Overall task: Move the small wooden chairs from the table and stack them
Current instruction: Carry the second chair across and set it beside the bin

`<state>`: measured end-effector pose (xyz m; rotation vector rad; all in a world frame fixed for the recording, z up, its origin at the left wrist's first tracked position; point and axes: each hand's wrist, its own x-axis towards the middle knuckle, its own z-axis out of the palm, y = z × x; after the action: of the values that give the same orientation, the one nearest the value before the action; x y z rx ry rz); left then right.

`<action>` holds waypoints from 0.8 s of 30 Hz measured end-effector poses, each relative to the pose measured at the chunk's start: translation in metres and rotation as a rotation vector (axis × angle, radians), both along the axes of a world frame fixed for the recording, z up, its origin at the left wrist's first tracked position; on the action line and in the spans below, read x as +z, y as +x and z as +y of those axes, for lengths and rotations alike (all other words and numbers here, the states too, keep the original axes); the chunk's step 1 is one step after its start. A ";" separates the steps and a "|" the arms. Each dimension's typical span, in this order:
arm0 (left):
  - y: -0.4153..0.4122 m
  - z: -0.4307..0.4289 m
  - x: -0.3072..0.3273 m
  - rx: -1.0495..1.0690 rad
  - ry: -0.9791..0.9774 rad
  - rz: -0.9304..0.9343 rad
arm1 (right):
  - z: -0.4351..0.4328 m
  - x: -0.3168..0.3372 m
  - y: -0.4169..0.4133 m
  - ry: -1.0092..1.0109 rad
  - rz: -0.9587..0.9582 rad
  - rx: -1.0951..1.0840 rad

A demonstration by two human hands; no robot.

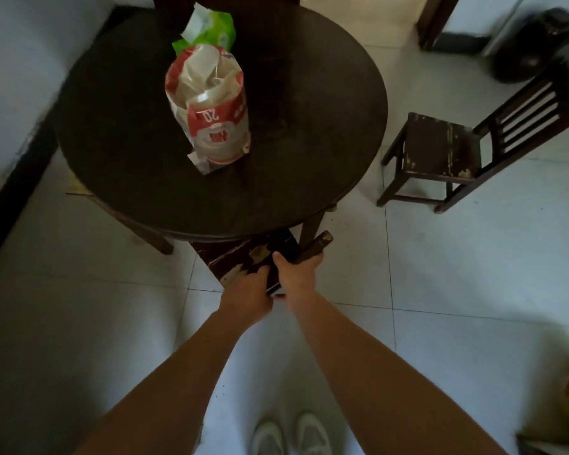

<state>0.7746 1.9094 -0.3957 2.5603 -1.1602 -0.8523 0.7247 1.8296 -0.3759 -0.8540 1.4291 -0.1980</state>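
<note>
A small dark wooden chair [240, 257] with chipped paint sits half tucked under the near edge of the round dark table [309, 142]. My left hand [247, 290] grips the near edge of its seat. My right hand [298, 267] is closed around the top of its backrest, whose end sticks out to the right. A second small wooden chair [440, 149] with a slatted back stands on the floor to the right of the table, apart from both hands. A third chair's seat edge [79, 188] peeks out under the table's left side.
On the table stand a red and white plastic bag [211, 119] and a green packet [211, 27] behind it. A white wall with a black skirting runs along the left. A dark round object [532, 47] sits at the far right. White tiled floor lies around my shoes [289, 435].
</note>
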 end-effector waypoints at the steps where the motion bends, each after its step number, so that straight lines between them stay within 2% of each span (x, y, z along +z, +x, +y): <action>1: 0.000 -0.001 -0.009 -0.056 -0.002 -0.042 | 0.002 -0.007 0.002 -0.039 0.006 -0.023; 4: 0.002 -0.002 -0.021 -0.115 -0.069 -0.135 | 0.005 -0.017 0.004 -0.132 -0.007 -0.066; 7: -0.003 -0.003 -0.013 -0.209 -0.075 -0.151 | 0.002 -0.013 -0.006 -0.180 -0.007 -0.060; 12: -0.042 -0.012 0.020 -0.244 -0.026 -0.003 | -0.009 0.010 -0.056 -0.248 -0.028 0.036; 19: -0.158 -0.050 0.068 -0.279 -0.001 0.078 | -0.050 0.055 -0.171 -0.364 -0.040 0.128; 24: -0.258 -0.085 0.082 -0.096 -0.115 0.181 | -0.092 0.069 -0.265 -0.406 -0.065 0.187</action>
<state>0.5167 1.8240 -0.3141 2.2987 -1.2456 -0.9852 0.4595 1.7375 -0.3067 -1.2955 1.2574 -0.3784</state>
